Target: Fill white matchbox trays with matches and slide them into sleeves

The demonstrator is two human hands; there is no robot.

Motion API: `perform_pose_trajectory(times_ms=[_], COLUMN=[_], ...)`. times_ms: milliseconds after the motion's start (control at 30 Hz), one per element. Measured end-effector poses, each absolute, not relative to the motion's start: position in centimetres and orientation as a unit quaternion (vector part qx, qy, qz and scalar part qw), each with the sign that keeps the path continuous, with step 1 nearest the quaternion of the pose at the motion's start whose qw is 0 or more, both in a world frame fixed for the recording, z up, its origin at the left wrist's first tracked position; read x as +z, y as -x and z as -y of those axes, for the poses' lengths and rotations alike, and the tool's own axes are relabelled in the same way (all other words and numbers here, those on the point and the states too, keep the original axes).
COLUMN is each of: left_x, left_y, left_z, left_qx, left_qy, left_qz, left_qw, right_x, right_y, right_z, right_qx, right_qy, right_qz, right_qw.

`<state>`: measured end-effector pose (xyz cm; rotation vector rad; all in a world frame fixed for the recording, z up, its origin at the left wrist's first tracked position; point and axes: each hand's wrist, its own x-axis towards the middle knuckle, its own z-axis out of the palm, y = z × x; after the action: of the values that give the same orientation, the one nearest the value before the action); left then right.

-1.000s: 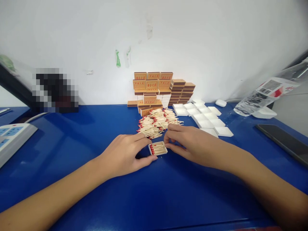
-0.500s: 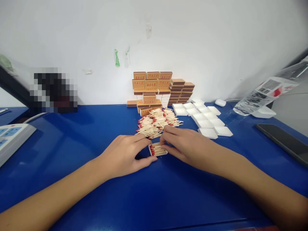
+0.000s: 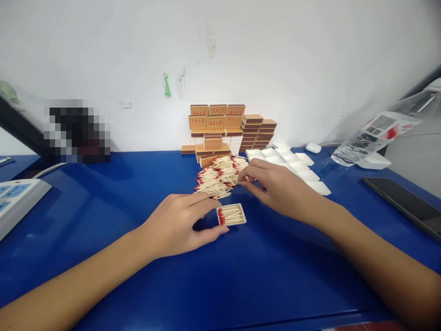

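Note:
My left hand (image 3: 182, 223) rests on the table with thumb and index finger around the left end of a white matchbox tray (image 3: 244, 216). Red-tipped matches (image 3: 231, 214) lie side by side in the tray, heads towards my left hand. My right hand (image 3: 277, 188) is at the right edge of a loose heap of matches (image 3: 215, 180), its thumb and fingertips drawn together. What sits between those fingertips is too small to make out.
Behind the heap, printed matchboxes (image 3: 216, 122) are stacked against the wall, with more brown-sided boxes (image 3: 252, 126) beside them. White trays (image 3: 305, 161) lie back right, partly behind my right hand. Further right are a plastic bottle (image 3: 372, 138) and a phone (image 3: 403, 202); a power strip (image 3: 27, 197) is left.
My right hand has moved up and away from the tray to the heap's right edge. The tray appears slightly further right, still held by my left hand.

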<state>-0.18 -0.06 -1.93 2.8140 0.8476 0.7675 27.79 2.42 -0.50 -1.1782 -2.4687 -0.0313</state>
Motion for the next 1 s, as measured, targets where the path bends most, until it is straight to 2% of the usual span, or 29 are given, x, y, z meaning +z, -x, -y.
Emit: perform_pose_trajectory(times_ms=[133,333,500,767,1000], left_x=[-2.0,-1.9,-2.1,-2.0,-2.1], left_y=[0.3,0.4,0.3,0.3,0.5], left_z=[-0.3,-0.1,-0.1,-0.3,-0.5], left_qx=[0.208,0.217,0.254,0.211,0.193], left_qy=[-0.931,-0.93,-0.922,-0.922,-0.924], left_qz=[-0.294,-0.293,-0.288,-0.316,-0.325], left_qw=[0.065,0.057,0.049,0.073,0.059], right_x=[-1.3,-0.8,-0.4,-2.0,-0.3], right_y=[-28.0,-28.9,-29.7,-28.6,-29.5], right_z=[-3.1,-3.9,-4.2,-4.2,-3.8], right_qx=[0.006,-0.02,-0.016,0.002,-0.046], right_qy=[0.401,0.414,0.426,0.431,0.426], right_qz=[0.892,0.88,0.878,0.883,0.884], right_qw=[0.209,0.231,0.22,0.185,0.185])
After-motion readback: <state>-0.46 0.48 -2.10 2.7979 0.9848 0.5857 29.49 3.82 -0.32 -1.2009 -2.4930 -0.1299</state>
